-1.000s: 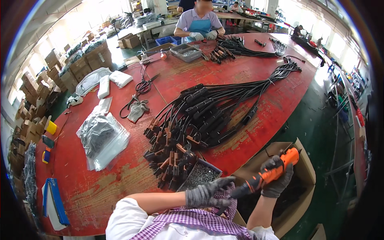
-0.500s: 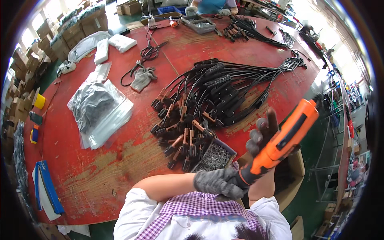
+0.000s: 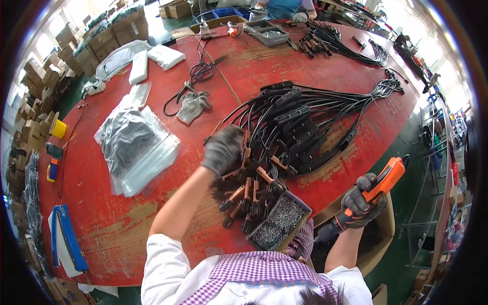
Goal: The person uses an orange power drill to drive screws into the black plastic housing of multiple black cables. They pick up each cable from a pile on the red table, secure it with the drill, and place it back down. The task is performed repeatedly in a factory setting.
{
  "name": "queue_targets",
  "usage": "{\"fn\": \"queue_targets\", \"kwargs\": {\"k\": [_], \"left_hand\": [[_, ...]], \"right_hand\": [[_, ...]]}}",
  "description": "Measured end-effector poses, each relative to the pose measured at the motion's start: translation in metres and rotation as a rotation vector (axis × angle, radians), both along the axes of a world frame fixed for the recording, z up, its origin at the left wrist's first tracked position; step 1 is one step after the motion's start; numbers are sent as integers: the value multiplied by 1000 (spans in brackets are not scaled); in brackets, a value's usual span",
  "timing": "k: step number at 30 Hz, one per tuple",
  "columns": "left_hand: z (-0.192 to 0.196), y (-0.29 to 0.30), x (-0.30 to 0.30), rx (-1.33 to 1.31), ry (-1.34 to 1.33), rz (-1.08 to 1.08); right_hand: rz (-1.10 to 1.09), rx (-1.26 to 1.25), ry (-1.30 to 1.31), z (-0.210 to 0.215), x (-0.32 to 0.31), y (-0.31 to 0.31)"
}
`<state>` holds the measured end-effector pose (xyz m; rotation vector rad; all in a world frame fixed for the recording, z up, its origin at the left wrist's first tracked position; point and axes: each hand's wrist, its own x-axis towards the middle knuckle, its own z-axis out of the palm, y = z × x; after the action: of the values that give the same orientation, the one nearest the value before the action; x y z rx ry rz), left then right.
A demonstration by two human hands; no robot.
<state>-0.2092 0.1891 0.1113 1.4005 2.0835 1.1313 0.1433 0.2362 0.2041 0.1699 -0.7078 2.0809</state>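
Note:
My right hand [image 3: 360, 201], in a grey glove, is wrapped round an orange and black cordless screwdriver [image 3: 385, 179] above an open carton at the table's right edge. Stretched forward, my gloved left hand [image 3: 223, 148] is over the near left end of a pile of copper-coloured clamps [image 3: 247, 195]. Blur and the pile hide its fingertips, so any hold on a clamp cannot be made out. Black cables [image 3: 325, 101] with black plastic housings [image 3: 297, 124] fan out from that pile toward the far right. Close to my body sits a tray of small silver screws [image 3: 284, 216].
Clear plastic bags [image 3: 140, 152] lie at left, with a loose glove [image 3: 194, 108] and scissors [image 3: 206, 70] beyond. A blue and white tool [image 3: 67, 241] rests near the left edge. Opposite, another person's gloved hand [image 3: 300, 18] is by a grey bin [image 3: 267, 33]. The carton [image 3: 385, 223] stands at right.
My left hand has left the screwdriver and reached forward to the clamps. My right hand has taken the screwdriver by its body and lowered it to the right, over the carton.

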Motion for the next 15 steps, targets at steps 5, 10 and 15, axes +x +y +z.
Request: {"fn": "queue_targets", "kwargs": {"k": [5, 10, 15], "left_hand": [[-75, 42, -100, -403, 462, 115], [-49, 58, -132, -658, -16, -227], [24, 87, -149, -198, -335, -201]], "right_hand": [[-9, -200, -196, -29, 22, -15], [-74, -305, -303, -41, 41, -27], [-99, -355, -343, -47, 40, -24]]}}
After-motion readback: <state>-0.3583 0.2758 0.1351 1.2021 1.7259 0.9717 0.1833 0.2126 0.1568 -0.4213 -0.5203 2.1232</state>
